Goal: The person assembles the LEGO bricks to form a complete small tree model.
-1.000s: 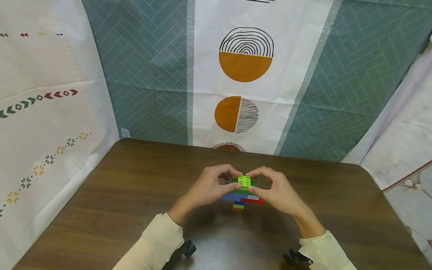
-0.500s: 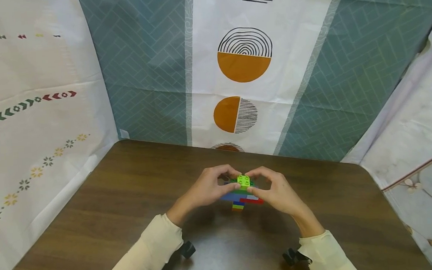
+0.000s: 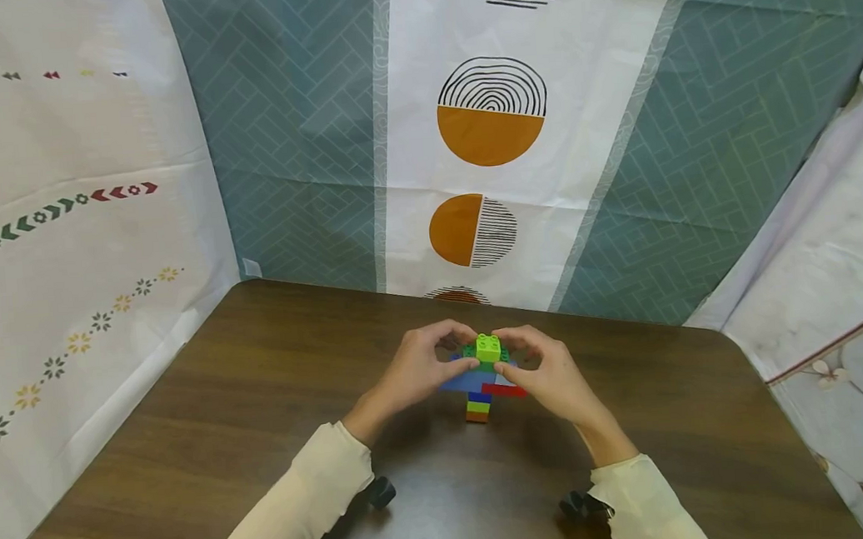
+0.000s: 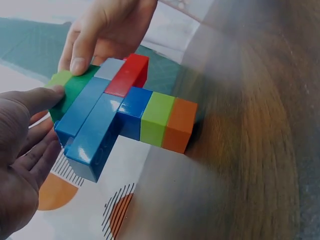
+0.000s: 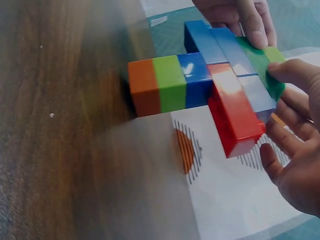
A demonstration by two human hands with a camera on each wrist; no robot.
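Brick stack (image 3: 484, 378) upright on bench (image 3: 224, 418), centre, orange brick at base touching wood. Left hand (image 3: 416, 371) pinching stack's upper part from left, thumb on green brick (image 4: 70, 92). Right hand (image 3: 547, 374) pinching same level from right, fingertips at lime top brick (image 3: 488, 347). Red bar (image 5: 232, 112) and blue bars (image 4: 92, 125) projecting sideways under the fingers

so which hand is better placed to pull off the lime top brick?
Probably the right hand: its fingertips pinch the lime brick at the top, while the left hand touches that brick and sits beside the blue bricks, suited to steadying the tower.
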